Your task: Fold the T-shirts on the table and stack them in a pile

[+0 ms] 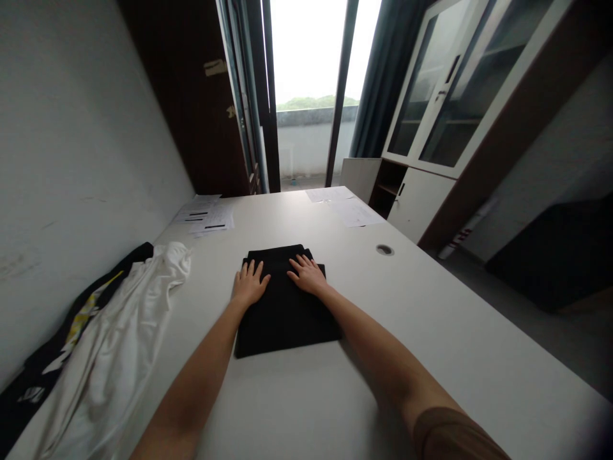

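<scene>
A black folded piece of clothing (287, 319) lies flat on the white table (421, 358), in a roughly rectangular shape with a narrower layer showing at its far end. My left hand (249, 284) rests palm down on its far left part, fingers spread. On the far right part lies my right hand (307, 275), also flat with the fingers apart. Both hands touch the cloth from above and grip nothing. What kind of garment it is cannot be made out.
White clothing (129, 332) and a black garment with a yellow print (86, 316) lie along the left wall. Papers sit at the far left (213, 220) and far right (357, 213) of the table. A round cable hole (384, 250) is at right; a cabinet (431, 128) stands beyond.
</scene>
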`<state>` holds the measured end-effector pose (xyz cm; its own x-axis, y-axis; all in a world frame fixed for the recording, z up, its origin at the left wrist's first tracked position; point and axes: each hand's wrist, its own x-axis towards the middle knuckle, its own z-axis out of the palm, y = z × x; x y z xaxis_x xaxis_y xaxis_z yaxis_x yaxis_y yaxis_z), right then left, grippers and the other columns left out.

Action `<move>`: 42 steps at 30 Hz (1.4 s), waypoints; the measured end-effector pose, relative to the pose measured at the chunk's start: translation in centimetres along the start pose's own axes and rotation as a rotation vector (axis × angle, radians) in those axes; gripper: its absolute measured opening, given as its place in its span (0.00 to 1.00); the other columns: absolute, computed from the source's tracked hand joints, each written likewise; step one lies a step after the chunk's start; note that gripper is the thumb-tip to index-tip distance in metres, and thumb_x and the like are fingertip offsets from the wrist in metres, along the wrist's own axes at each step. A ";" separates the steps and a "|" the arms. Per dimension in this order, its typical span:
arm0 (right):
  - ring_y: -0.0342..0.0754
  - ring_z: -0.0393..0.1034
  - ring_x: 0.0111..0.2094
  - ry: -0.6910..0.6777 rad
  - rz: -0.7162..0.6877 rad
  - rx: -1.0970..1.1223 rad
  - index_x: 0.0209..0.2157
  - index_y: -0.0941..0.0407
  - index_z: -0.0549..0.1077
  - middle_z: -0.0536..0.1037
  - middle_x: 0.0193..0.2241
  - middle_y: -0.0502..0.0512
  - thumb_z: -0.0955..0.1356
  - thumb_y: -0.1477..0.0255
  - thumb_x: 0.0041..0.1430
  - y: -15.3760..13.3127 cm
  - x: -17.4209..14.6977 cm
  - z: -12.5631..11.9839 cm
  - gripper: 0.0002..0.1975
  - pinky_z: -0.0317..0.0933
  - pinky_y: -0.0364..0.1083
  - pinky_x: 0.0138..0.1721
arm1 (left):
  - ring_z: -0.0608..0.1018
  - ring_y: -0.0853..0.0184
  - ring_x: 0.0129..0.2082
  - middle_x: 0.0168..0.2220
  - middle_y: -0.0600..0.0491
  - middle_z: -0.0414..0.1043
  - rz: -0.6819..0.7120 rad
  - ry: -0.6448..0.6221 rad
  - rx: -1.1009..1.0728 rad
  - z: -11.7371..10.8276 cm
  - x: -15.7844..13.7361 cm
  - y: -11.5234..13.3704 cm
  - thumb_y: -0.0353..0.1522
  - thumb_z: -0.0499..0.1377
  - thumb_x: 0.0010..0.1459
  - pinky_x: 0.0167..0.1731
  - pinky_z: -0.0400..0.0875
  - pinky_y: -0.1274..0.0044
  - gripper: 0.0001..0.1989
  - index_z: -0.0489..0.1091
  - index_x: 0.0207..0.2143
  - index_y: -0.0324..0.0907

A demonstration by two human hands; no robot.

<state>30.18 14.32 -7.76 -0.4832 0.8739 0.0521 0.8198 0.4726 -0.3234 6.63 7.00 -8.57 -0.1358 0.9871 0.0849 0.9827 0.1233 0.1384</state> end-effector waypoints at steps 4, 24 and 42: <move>0.57 0.39 0.74 0.025 -0.009 0.015 0.71 0.49 0.57 0.50 0.73 0.57 0.58 0.51 0.72 0.1 -0.1 0.0 0.33 0.35 0.59 0.70 | 0.49 0.49 0.73 0.74 0.45 0.45 0.082 0.024 0.023 -0.3 -1.3 0.3 0.52 0.44 0.71 0.68 0.45 0.52 0.34 0.53 0.72 0.48; 0.53 0.49 0.71 0.018 -0.127 0.143 0.65 0.44 0.68 0.60 0.69 0.52 0.65 0.63 0.69 5.3 0.4 -1.9 0.25 0.42 0.58 0.70 | 0.49 0.50 0.74 0.75 0.50 0.45 0.792 -0.137 -0.186 -4.4 -12.5 8.2 0.51 0.51 0.69 0.70 0.38 0.49 0.34 0.50 0.73 0.56; 0.56 0.47 0.72 0.047 -0.214 0.147 0.68 0.47 0.64 0.60 0.69 0.55 0.63 0.56 0.69 3.8 -8.2 -4.1 0.29 0.39 0.61 0.71 | 0.46 0.54 0.74 0.75 0.56 0.40 0.462 0.112 -0.130 -7.1 -14.3 -1.1 0.47 0.48 0.72 0.71 0.42 0.53 0.32 0.43 0.74 0.59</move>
<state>38.56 9.41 -5.59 -0.6233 0.7616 0.1773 0.6451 0.6290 -0.4338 6.57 -7.98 -2.91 0.2907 0.9175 0.2716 0.9204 -0.3457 0.1828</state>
